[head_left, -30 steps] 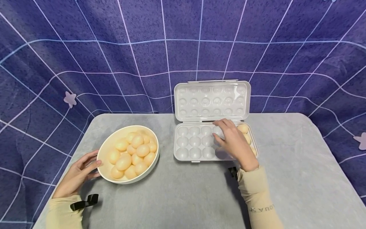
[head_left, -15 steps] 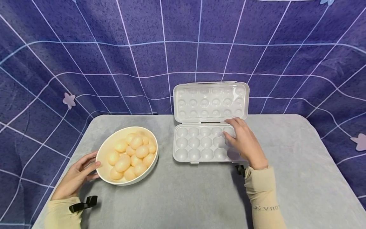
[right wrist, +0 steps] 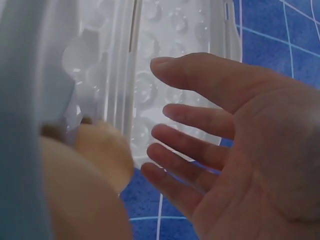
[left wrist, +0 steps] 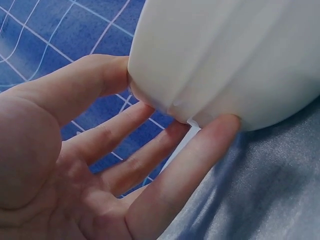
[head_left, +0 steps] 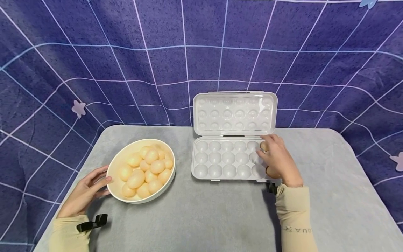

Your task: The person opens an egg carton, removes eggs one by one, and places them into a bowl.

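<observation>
On the left in the head view stands a white bowl (head_left: 119,159) heaped with pale eggs (head_left: 136,179). My left hand (head_left: 84,196) holds its left side, thumb over the rim. In the left wrist view the fingers (left wrist: 195,165) reach the bowl's underside. Over the right end of an opened white plastic egg tray (head_left: 228,158) hovers my right hand (head_left: 279,162), with nothing in it. An egg (head_left: 263,146) in the rightmost column shows past its fingertips. From the right wrist, two eggs (right wrist: 105,152) appear left of the loosely bent fingers (right wrist: 190,142).
Behind the tray its hinged lid (head_left: 234,113) stands up against a purple-blue grid-patterned cloth (head_left: 201,63). All of this sits on a grey table (head_left: 189,217). Black straps (head_left: 92,223) circle the wrists.
My right hand has moved rightward across the tray, from the middle columns to the rightmost column. The left hand has stayed on the bowl.
</observation>
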Tool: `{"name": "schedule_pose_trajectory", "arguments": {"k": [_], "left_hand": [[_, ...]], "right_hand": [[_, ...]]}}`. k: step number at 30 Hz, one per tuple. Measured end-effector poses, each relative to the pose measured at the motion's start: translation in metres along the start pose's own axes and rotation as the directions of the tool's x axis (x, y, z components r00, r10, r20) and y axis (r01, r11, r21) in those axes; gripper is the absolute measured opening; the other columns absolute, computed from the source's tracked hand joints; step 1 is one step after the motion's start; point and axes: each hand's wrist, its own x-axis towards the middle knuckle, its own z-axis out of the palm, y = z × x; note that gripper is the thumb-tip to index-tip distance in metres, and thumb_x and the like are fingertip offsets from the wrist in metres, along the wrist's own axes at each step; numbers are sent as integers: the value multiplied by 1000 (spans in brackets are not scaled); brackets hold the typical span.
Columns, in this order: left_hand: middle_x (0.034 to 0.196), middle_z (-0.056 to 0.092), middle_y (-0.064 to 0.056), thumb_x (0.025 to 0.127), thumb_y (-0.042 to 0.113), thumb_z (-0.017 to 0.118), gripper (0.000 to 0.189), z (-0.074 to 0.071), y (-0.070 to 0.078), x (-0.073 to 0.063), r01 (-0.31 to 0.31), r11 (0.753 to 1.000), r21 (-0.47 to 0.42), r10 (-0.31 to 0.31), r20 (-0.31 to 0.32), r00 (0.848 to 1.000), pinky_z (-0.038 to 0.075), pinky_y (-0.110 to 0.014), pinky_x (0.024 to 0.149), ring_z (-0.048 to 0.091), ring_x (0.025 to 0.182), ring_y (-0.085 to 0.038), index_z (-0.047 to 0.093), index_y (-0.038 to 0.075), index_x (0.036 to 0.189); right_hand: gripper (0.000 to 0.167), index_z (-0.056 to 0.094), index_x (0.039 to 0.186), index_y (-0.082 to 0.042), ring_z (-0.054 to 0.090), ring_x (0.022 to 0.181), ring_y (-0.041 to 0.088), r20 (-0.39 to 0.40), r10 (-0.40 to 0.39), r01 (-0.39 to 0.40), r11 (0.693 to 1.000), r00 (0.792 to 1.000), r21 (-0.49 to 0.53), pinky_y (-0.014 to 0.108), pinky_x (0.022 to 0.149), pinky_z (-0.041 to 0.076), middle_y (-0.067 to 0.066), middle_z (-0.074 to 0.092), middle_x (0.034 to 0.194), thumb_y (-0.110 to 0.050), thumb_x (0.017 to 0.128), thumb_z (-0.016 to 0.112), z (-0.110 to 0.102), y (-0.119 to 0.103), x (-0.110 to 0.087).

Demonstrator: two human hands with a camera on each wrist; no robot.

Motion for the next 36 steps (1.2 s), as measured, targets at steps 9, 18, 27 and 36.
{"name": "schedule_pose_trajectory", "arguments": {"k": [9, 18, 27, 36], "left_hand": [[125, 65, 9, 101, -5, 49, 42, -2, -2, -2, -3, 1000, -3, 3, -7, 1000, 63, -32, 77, 67, 104, -7, 50, 11, 140], [124, 65, 10, 101, -4, 49, 40, 0, 1, 0, 5, 1000, -2, -5, 2, 1000, 63, -32, 79, 67, 104, -7, 49, 13, 138], [124, 65, 9, 102, -4, 49, 41, 1, 1, 1, 1, 1000, -1, -1, 8, 1000, 63, -32, 78, 67, 104, -7, 48, 11, 140], [125, 65, 9, 101, -4, 48, 41, 1, 0, 1, 3, 1000, 0, -3, 11, 1000, 63, -32, 77, 67, 104, -7, 49, 11, 140]], "right_hand": [[51, 50, 133, 12, 38, 126, 53, 37, 64, -63, 998, 997, -9, 61, 111, 34, 35, 48, 133, -10, 90, 68, 2, 5, 1], [39, 56, 125, 13, 45, 118, 50, -21, 21, -22, 1000, 1000, -13, 60, 105, 40, 34, 53, 126, -2, 90, 66, 7, 9, 3], [25, 62, 115, 9, 44, 111, 48, -113, 25, -26, 1000, 993, -4, 58, 99, 40, 30, 57, 119, 2, 92, 59, 17, 15, 5], [23, 65, 109, 10, 50, 104, 49, -148, -24, 16, 999, 989, -51, 58, 95, 43, 30, 60, 110, 11, 86, 61, 21, 18, 4]]}}
